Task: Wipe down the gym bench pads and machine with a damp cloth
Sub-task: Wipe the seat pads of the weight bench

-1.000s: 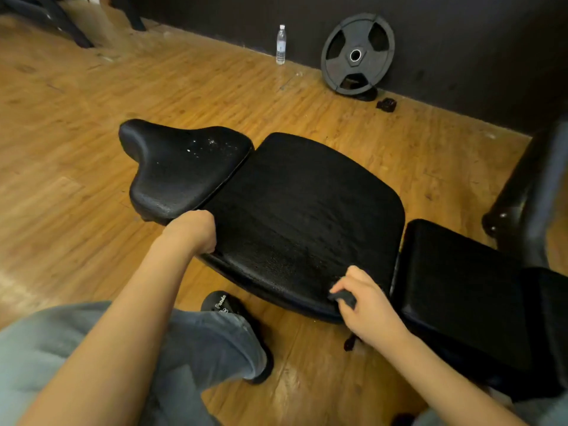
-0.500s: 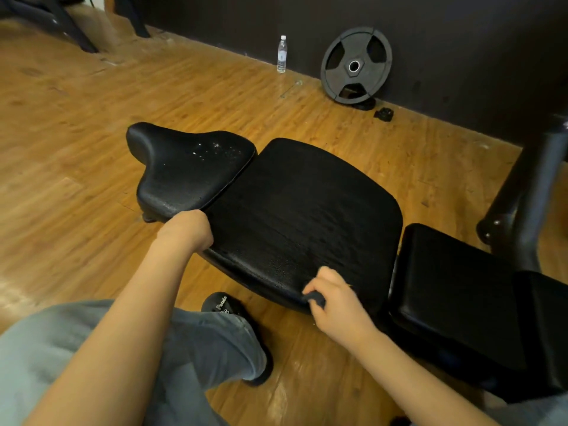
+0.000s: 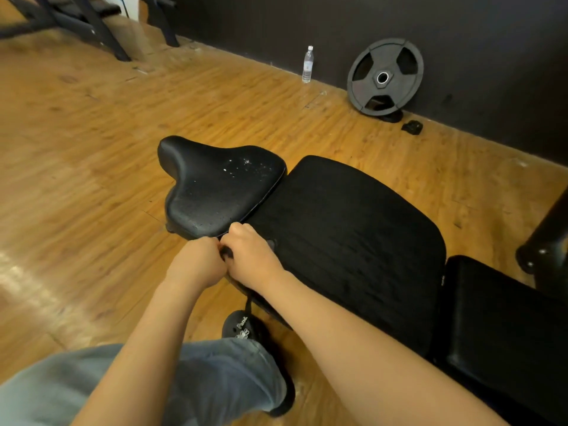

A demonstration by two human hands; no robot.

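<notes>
A black gym bench runs across the middle: a saddle-shaped seat pad (image 3: 215,186) with white droplets on it, a wide middle pad (image 3: 347,229), and a third pad (image 3: 504,321) at the right. My right hand (image 3: 252,256) lies on the near left corner of the middle pad and grips a small dark cloth (image 3: 226,252), mostly hidden under the fingers. My left hand (image 3: 196,265) is curled at the pad's near edge, touching the right hand at the cloth; whether it grips the cloth or the pad edge is hidden.
Wooden floor all round. A black weight plate (image 3: 385,76) leans on the dark wall, with a water bottle (image 3: 308,64) to its left. Black machine frames (image 3: 86,23) stand at top left, a black post (image 3: 547,238) at the right. My shoe (image 3: 246,329) is under the bench.
My right hand slid the cloth leftward along the middle pad's near edge until it met the left hand. The view shifted so the bench sits further right.
</notes>
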